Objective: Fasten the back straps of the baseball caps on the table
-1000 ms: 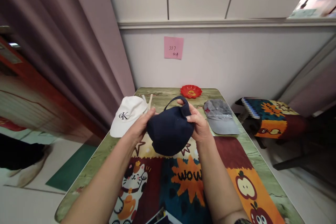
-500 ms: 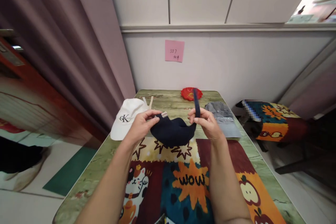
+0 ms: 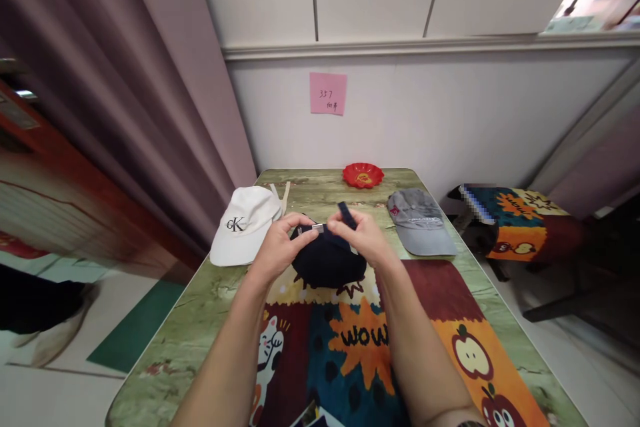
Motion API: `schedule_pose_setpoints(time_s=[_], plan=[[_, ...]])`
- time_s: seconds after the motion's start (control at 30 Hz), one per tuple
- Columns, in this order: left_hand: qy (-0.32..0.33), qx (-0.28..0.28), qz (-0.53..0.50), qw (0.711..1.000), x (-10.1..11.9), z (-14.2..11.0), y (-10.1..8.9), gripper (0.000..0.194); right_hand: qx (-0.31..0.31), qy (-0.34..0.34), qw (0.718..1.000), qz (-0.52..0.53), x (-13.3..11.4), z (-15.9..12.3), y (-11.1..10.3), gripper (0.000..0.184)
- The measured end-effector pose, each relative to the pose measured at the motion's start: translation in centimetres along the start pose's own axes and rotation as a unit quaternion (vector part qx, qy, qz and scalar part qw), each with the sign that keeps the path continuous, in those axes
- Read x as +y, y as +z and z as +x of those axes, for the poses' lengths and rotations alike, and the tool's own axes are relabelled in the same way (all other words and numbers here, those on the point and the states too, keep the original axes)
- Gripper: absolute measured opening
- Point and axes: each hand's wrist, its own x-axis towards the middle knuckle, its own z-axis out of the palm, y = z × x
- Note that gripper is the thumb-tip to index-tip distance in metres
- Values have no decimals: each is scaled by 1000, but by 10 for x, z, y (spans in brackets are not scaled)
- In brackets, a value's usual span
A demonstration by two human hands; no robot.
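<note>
A dark navy cap (image 3: 329, 265) is between my hands, above the patterned mat. My left hand (image 3: 286, 240) pinches its back edge beside a metal buckle (image 3: 318, 229). My right hand (image 3: 361, 232) is closed on the cap's dark strap (image 3: 347, 215), whose end points up near the buckle; whether the strap's tip is inside the buckle I cannot tell. To the left lies a white cap (image 3: 245, 223) with "CK" lettering and loose strap ends. A grey cap (image 3: 420, 223) lies to the right, brim toward me.
A red scalloped dish (image 3: 363, 175) sits at the table's back edge. The mat (image 3: 345, 360) covers the table's front middle. A pink note (image 3: 328, 93) is on the wall. A stool with a patterned cover (image 3: 525, 227) stands right; a person's foot (image 3: 63, 327) shows left.
My right hand has moved left with the strap, bringing it close to the buckle and my left hand. The strap no longer stands upright, and the grey cap is now fully uncovered.
</note>
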Motion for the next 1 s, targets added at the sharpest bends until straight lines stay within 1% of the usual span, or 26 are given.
schedule_pose_setpoints(time_s=[0.07,0.13,0.17,0.3,0.37,0.43,0.5,0.57,0.63,0.7,0.77,0.87,0.93,1.0], plan=[[34,3,27,999,5,0,3,15,-9,-9,999,-35,5,1,8,30],[56,21,49,997,10,-1,5,11,-1,-6,999,-43,10,3,13,30],[65,38,58,996,13,-3,7,11,8,-2,999,-42,12,4,14,31],[85,142,64,984,25,-13,13,25,58,15,998,-4,15,7,14,33],[71,161,58,983,28,-18,19,22,74,13,997,24,15,8,15,33],[42,154,45,986,27,-20,25,18,73,16,996,43,15,8,15,32],[3,154,10,988,25,-19,31,20,66,21,996,50,13,7,16,31],[-36,154,-48,986,21,-17,35,24,66,16,997,40,12,5,17,31],[-62,146,-113,981,18,-15,36,24,61,-1,998,18,10,2,18,30],[-73,145,-161,974,17,-15,35,22,56,-20,998,-14,9,1,19,30],[-76,156,-175,969,16,-16,33,19,51,-37,997,-52,9,0,21,32],[-76,169,-161,969,16,-18,30,16,62,-51,991,-103,6,-3,21,35],[-80,178,-171,966,17,-18,29,15,81,-54,987,-128,2,-5,20,33],[-101,181,-215,954,17,-17,28,17,102,-61,980,-157,-2,-7,17,27]])
